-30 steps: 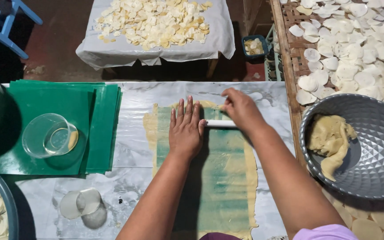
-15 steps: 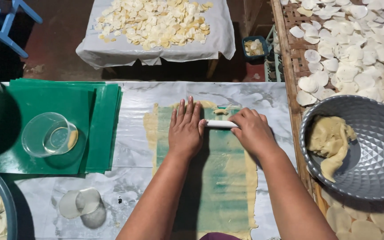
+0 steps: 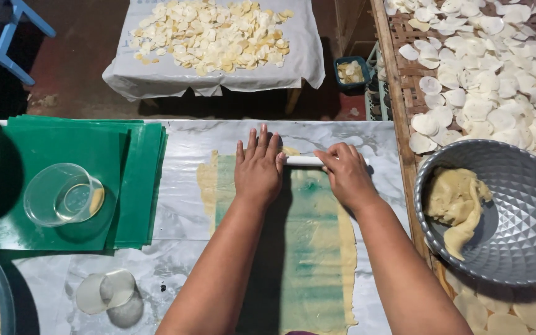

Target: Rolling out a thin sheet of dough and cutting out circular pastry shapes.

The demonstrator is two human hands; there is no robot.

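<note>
Looking down from head height, two bare forearms reach forward over a grey marbled tabletop point(image 3: 181, 205). Nearest the viewer, two thin translucent round discs point(image 3: 107, 291) lie overlapping on the tabletop at the lower left, beside the rim of a blue bowl of pale rounds point(image 3: 4, 298). Between the arms, a long strip of pale yellow dough under a green plastic sheet point(image 3: 314, 260) runs away from the viewer. At the strip's far end, a slim white rolling pin point(image 3: 302, 160) lies across it. The left hand point(image 3: 259, 170) is open, palm flat and fingers spread, pressing on the pin's left part. The right hand point(image 3: 345, 174) is loosely curled over the pin's right part, fingers bent down across it. Left of the strip sits a stack of green plastic sheets point(image 3: 138, 180) with a clear round plastic tub point(image 3: 63, 194) on top. To the right, a grey dimpled metal bowl point(image 3: 522, 248) holds a lump of yellow dough point(image 3: 457, 201). Beyond it, a woven bamboo rack point(image 3: 404, 93) is covered with thin white dough rounds point(image 3: 497, 74). Farthest away, a cloth-covered table point(image 3: 156, 77) carries a spread of yellowish dried chips point(image 3: 209, 34).
</note>
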